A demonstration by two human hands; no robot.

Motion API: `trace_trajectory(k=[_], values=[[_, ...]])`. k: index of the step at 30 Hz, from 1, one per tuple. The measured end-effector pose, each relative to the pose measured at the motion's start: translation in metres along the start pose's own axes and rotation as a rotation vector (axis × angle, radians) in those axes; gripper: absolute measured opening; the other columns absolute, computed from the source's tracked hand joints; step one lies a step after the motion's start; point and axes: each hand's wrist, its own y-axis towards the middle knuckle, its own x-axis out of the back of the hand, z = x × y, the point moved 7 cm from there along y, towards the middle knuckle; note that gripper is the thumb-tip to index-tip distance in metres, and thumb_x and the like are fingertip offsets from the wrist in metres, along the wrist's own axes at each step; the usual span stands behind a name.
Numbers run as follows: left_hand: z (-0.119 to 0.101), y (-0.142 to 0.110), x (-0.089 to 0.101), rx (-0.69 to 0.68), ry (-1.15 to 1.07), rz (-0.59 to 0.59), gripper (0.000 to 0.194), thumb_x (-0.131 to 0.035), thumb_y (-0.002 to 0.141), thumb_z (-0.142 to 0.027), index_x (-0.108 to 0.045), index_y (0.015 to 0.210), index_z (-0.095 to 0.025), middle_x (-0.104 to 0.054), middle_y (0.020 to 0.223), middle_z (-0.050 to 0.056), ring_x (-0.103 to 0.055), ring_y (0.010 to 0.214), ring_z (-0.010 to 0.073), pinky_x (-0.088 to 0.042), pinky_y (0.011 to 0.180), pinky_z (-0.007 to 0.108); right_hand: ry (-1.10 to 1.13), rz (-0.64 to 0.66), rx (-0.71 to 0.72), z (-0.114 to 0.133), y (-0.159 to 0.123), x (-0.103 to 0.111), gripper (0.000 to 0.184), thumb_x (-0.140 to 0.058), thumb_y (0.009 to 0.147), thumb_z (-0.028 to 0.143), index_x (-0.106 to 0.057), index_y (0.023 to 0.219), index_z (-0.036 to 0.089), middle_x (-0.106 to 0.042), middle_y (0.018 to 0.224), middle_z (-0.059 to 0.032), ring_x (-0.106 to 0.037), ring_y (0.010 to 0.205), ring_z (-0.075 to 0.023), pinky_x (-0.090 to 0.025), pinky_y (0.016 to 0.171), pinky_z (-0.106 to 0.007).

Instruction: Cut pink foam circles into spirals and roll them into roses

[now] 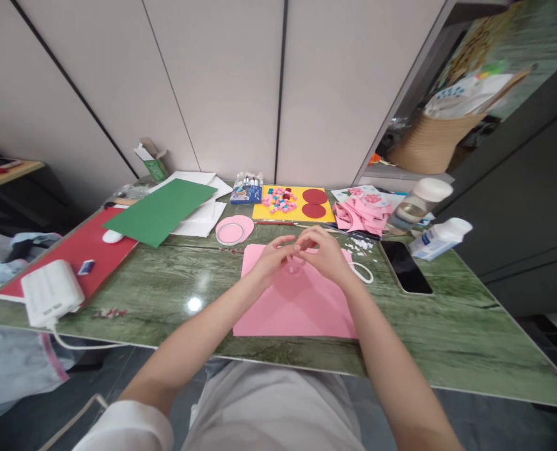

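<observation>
Over pink paper (pixel 301 313) near the front edge of the counter (pixel 470 351), a small pink piece (pixel 293 267) is apparently being worked beneath the left hand (pixel 274 255) and right hand (pixel 322 252), fingertips close together, any hold untellable, steady control seemingly required.

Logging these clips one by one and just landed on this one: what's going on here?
A person's left hand and right hand meet, fingers close together, over pink paper lying on a green table. Whatever is between the fingers is too blurred to identify. Behind them, a yellow sheet bears small colored balls and two dark red circles.
</observation>
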Motion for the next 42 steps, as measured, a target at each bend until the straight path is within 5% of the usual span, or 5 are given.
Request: trace_trajectory(k=[10, 20, 29, 35, 42], values=[[-0.008, 0.000, 0.001, -0.049, 0.000, -0.002, 0.033, -0.073, 0.059, -0.016, -0.061, 0.090, -0.015, -0.062, 0.069, -0.001, -0.055, 0.059, 0.0077, -0.040, 0.057, 0.021, -0.039, 0.105, 0.070, 0.002, 0.001, -0.005, 0.022, -0.052, 0.081, 0.016, -0.067, 0.094, 0.027, -0.058, 0.103, -0.0050, -0.056, 0.093, -0.0183, -0.047, 0.071, -0.030], [-0.007, -0.003, -0.005, -0.042, 0.015, 0.038, 0.035, -0.072, 0.061, -0.018, -0.059, 0.093, -0.016, -0.063, 0.072, 0.000, -0.055, 0.054, 0.0068, -0.037, 0.050, 0.019, -0.012, -0.044, 0.025, -0.002, 0.000, 0.003, 0.004, -0.060, 0.074, 0.018, -0.062, 0.072, 0.020, -0.054, 0.094, -0.0038, -0.055, 0.087, -0.0165, -0.047, 0.073, -0.031], [-0.001, -0.005, -0.010, -0.009, 0.029, 0.054, 0.039, -0.074, 0.057, -0.020, -0.059, 0.093, -0.015, -0.065, 0.073, 0.002, -0.056, 0.053, 0.0089, -0.039, 0.049, 0.021, 0.014, -0.041, 0.026, -0.001, 0.000, 0.000, 0.015, -0.061, 0.066, 0.010, -0.050, 0.066, 0.020, -0.050, 0.085, -0.0006, -0.052, 0.076, -0.0144, -0.045, 0.066, -0.028], [-0.004, -0.003, -0.002, -0.028, 0.010, -0.026, 0.035, -0.073, 0.058, -0.017, -0.059, 0.090, -0.016, -0.059, 0.061, -0.003, -0.053, 0.052, 0.0070, -0.037, 0.050, 0.019, 0.013, -0.003, 0.018, 0.002, -0.001, 0.003, 0.008, -0.060, 0.072, 0.015, -0.060, 0.076, 0.021, -0.054, 0.090, -0.0021, -0.055, 0.070, -0.0127, -0.047, 0.064, -0.029], [-0.010, -0.001, -0.001, -0.028, 0.018, 0.015, 0.033, -0.070, 0.059, -0.015, -0.060, 0.090, -0.016, -0.061, 0.068, -0.001, -0.056, 0.058, 0.0088, -0.041, 0.054, 0.021, -0.053, 0.077, 0.074, 0.008, 0.000, 0.000, 0.018, -0.055, 0.080, 0.018, -0.066, 0.091, 0.026, -0.057, 0.099, -0.0049, -0.056, 0.089, -0.0179, -0.047, 0.071, -0.030]])
